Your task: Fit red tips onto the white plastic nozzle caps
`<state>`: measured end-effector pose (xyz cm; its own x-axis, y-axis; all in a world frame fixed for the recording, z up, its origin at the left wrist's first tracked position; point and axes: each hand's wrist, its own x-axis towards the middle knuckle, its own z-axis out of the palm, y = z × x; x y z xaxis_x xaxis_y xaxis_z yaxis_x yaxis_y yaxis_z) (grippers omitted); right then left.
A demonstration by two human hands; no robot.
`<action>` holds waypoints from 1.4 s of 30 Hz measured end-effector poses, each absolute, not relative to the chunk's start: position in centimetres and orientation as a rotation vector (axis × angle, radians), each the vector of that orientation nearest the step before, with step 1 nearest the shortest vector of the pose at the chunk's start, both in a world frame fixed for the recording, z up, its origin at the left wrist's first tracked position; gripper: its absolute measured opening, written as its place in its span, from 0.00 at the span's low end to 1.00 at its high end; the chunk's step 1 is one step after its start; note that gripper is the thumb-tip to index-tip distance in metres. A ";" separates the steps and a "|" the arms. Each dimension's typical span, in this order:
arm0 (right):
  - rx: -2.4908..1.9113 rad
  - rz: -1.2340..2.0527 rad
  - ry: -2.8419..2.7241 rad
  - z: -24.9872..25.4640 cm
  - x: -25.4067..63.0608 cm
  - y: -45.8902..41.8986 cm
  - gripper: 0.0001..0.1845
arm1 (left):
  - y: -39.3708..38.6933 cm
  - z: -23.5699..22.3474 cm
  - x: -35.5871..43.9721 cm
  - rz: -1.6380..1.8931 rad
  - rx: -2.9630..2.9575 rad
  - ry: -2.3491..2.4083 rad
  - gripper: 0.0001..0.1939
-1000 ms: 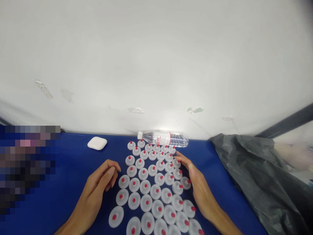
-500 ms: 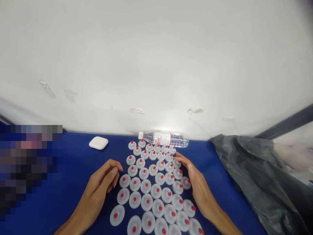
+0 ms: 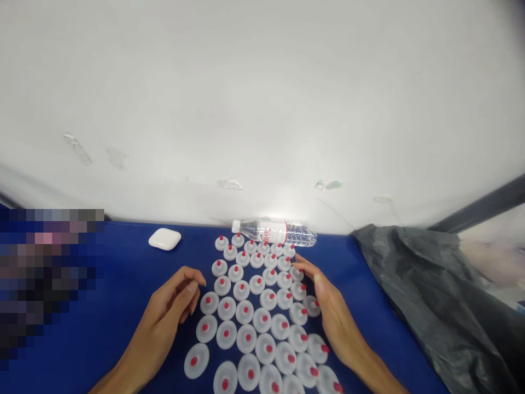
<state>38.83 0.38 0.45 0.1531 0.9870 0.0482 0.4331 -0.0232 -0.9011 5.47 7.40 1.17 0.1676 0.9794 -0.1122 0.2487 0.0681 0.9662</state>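
Note:
Several white round caps with red centres (image 3: 257,306) stand in close rows on the blue table (image 3: 123,284). My left hand (image 3: 170,303) rests on the table at the left side of the rows, its fingers curled loosely inward with nothing visible in them. My right hand (image 3: 328,306) lies along the right side of the rows, fingers stretched out and touching the outer caps. Neither hand holds a cap.
A clear plastic bottle (image 3: 274,232) lies on its side against the white wall behind the caps. A small white case (image 3: 164,239) sits to the back left. A dark grey plastic bag (image 3: 430,295) covers the table's right end. A blurred patch fills the left edge.
Both hands stay beside the rows of caps. The view has shifted very slightly; nothing was picked up or let go.

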 end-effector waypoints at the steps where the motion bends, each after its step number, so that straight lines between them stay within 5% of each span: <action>1: -1.588 0.809 -1.416 0.4 38.9 0.4 0.32 | 7.4 1.2 5.4 0.883 1.398 1.284 0.28; 9: -1.578 0.659 -1.560 0.1 38.9 1.2 0.39 | 7.2 1.4 5.5 0.878 1.403 1.283 0.29; 23: -1.621 0.807 -1.434 0.3 38.9 0.4 0.28 | 7.3 1.0 5.3 0.867 1.431 1.277 0.28; 42: -1.624 0.800 -1.437 0.4 38.7 0.4 0.29 | 7.0 0.7 5.4 0.889 1.403 1.258 0.24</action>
